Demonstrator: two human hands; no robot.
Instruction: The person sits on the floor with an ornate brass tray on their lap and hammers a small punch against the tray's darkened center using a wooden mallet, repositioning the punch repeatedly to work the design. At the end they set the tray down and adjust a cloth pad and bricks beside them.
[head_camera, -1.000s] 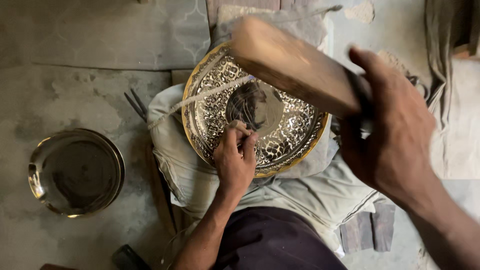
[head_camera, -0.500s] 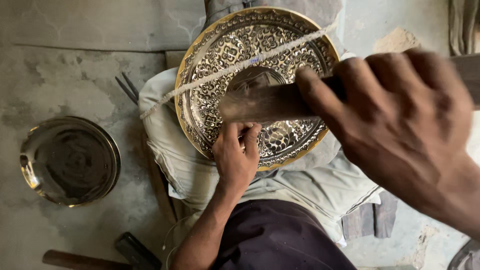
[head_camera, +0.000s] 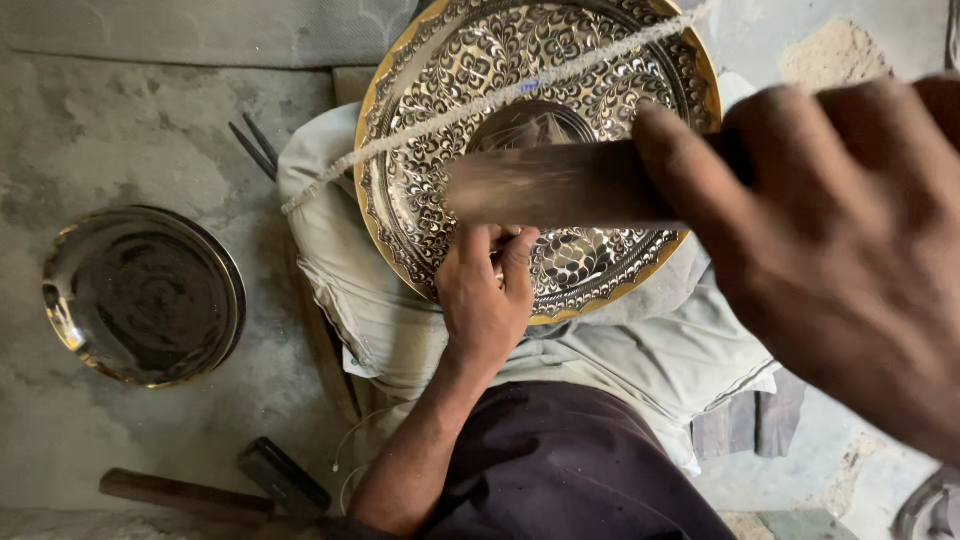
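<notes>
Risk first. Your left hand (head_camera: 487, 300) rests on the lower part of the engraved brass plate (head_camera: 540, 120), fingers pinched shut around what appears to be a small punch, too hidden to confirm. Your right hand (head_camera: 840, 250) is clenched tight around the handle of a wooden mallet (head_camera: 560, 185), whose blurred head hangs directly over those left fingertips. In my judgement a stroke landing off the punch would bruise your fingers or dent the finished pattern. The plate sits tilted on a pale cloth cushion (head_camera: 640, 350) across your lap, with a white cord (head_camera: 480, 105) lying over its face; if the cushion gives, the plate could slide and the punch skid across the relief.

Pose. Your left forearm comes up from the lower centre, wrist straight, knuckles toward the camera. Your right hand fills the right edge, close to the lens, knuckles up, mallet shaft level.

A plain metal dish (head_camera: 140, 295) and a hammer (head_camera: 215, 490) lie on the floor, well apart.
</notes>
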